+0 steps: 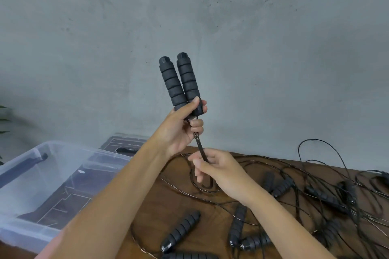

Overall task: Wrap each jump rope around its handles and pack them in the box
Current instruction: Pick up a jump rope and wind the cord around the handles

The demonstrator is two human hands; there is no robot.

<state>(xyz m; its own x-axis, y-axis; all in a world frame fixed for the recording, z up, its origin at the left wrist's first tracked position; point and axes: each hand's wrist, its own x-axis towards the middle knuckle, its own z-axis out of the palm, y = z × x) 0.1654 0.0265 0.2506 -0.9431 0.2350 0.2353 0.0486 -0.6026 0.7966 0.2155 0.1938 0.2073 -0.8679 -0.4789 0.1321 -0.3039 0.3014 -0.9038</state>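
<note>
Head view, grey concrete wall (252, 27), wooden table (179, 202), left hand (181, 130) gripping handles (179, 82), right hand (219, 170) pinching cord (201, 147)

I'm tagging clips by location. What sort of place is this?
Probably a plain indoor workspace: a bare grey concrete wall, a wooden table strewn with jump ropes, and a clear plastic box.

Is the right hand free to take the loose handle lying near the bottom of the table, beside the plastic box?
Probably not yet. The right hand grips the rope strands below the paired handles held by the left hand. Nothing covers the loose handle; releasing first would free it.
</note>
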